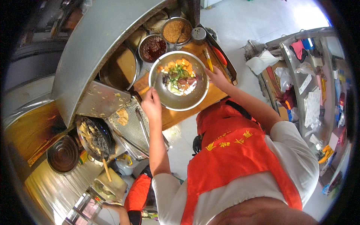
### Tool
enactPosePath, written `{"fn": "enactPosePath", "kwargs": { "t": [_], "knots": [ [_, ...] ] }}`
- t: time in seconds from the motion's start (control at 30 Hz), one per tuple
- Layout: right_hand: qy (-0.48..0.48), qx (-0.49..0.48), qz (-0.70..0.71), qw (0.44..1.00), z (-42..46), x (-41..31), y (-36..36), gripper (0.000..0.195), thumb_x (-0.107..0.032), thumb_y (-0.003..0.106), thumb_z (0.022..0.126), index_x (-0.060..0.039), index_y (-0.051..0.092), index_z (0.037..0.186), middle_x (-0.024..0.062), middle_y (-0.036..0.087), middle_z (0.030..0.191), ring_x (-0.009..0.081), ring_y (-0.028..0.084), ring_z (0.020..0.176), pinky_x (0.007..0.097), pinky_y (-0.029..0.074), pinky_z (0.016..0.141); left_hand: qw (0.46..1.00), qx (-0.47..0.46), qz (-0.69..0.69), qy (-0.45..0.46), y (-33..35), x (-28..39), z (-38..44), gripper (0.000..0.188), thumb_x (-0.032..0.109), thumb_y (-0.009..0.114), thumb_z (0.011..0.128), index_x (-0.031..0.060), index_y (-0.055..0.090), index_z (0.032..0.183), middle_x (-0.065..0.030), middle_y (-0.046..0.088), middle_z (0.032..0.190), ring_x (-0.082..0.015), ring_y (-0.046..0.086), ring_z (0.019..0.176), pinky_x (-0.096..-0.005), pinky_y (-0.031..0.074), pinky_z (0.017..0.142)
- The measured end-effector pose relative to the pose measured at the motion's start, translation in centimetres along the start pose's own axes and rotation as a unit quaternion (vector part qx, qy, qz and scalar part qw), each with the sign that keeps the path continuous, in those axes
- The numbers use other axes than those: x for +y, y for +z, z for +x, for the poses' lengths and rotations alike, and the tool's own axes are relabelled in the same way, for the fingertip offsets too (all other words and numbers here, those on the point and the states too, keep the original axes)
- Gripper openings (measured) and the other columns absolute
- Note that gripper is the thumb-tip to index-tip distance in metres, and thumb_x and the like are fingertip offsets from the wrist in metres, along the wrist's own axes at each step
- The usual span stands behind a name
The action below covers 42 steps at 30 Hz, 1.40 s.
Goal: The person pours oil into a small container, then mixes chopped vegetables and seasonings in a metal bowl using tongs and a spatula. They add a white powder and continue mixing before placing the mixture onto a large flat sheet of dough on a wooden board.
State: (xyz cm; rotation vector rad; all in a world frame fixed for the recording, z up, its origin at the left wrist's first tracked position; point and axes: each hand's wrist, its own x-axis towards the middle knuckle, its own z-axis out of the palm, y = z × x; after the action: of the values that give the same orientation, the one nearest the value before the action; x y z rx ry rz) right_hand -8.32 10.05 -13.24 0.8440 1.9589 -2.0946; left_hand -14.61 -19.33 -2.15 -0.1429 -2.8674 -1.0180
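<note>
A round steel bowl (180, 103) stands on a wooden board (173, 118) in front of me. Inside it, chopped green herbs (180, 73) lie with orange pieces, dark bits, reddish-brown seasoning and something white. My left hand (152, 104) is closed at the bowl's left rim, around what looks like a thin utensil (153, 82); its lower end is hard to make out. At the right rim, my right hand (217, 78) grips the bowl, thumb over the edge. Right by its fingers is a yellow-handled brush (208, 61).
Behind the bowl stand a dark red sauce (152, 48), a crumbly brown seasoning (176, 31), a lidded shaker (198, 33) and a large pot (118, 67). Left are a perforated tray (132, 121) with tongs and a wok (95, 137). Another person's hand (114, 207) shows lower left. Cluttered shelves (306, 84) stand right.
</note>
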Motion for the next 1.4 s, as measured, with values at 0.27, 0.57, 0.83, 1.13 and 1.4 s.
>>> {"fn": "enactPosePath", "kwargs": {
  "t": [0.27,0.57,0.83,1.13,1.4],
  "knots": [
    [0.028,-0.034,0.018,0.999,-0.6,-2.7,1.6,0.026,-0.029,0.055,0.098,-0.004,0.056,0.107,0.0008,0.055,0.077,0.0114,0.054,0.071,0.0289,0.048,0.058,0.956,-0.114,-0.143,-0.228,2.8,-3.2,14.1,0.04,0.027,0.055,0.093,0.0012,0.057,0.124,-0.0123,0.071,0.087,-0.0216,0.066,0.076,-0.0364,0.05,0.071],
    [0.034,-0.074,0.034,0.996,0.4,0.3,-4.4,0.041,-0.036,0.059,0.096,-0.0112,0.049,0.128,0.0053,0.061,0.117,0.0206,0.061,0.1,0.0325,0.054,0.078,0.93,0.119,-0.298,-0.18,0.8,3.7,-11.3,0.026,0.006,0.052,0.093,0.0014,0.058,0.118,-0.0061,0.066,0.088,-0.0144,0.062,0.084,-0.0288,0.05,0.078],
    [-0.071,-0.142,-0.25,0.955,0.8,-1.1,-7.2,0.047,-0.023,0.059,0.093,-0.0004,0.047,0.132,0.0198,0.06,0.118,0.0289,0.061,0.099,0.0382,0.052,0.083,0.805,0.28,-0.168,-0.495,9.5,10.0,-40.8,0.027,0.012,0.052,0.093,0.0009,0.063,0.115,-0.0146,0.071,0.093,-0.0208,0.068,0.085,-0.0336,0.052,0.077],
    [-0.407,-0.314,-0.53,0.675,4.9,-3.9,-3.6,0.05,-0.024,0.068,0.089,0.0057,0.051,0.126,0.0198,0.06,0.121,0.0306,0.058,0.106,0.0375,0.045,0.091,0.661,0.403,-0.101,-0.625,20.4,26.4,-55.5,0.029,0.02,0.056,0.094,-0.0005,0.064,0.114,-0.0132,0.07,0.089,-0.0179,0.066,0.078,-0.031,0.051,0.073],
    [0.088,-0.398,-0.398,0.822,-0.8,2.4,-6.6,0.048,-0.023,0.063,0.089,-0.008,0.047,0.132,0.0041,0.061,0.087,0.0115,0.06,0.072,0.0254,0.048,0.057,0.364,0.566,-0.094,-0.734,24.4,32.4,-65.3,0.033,0.018,0.054,0.088,0.0,0.062,0.115,-0.0188,0.069,0.093,-0.03,0.066,0.085,-0.0374,0.05,0.08]
  ]
}}
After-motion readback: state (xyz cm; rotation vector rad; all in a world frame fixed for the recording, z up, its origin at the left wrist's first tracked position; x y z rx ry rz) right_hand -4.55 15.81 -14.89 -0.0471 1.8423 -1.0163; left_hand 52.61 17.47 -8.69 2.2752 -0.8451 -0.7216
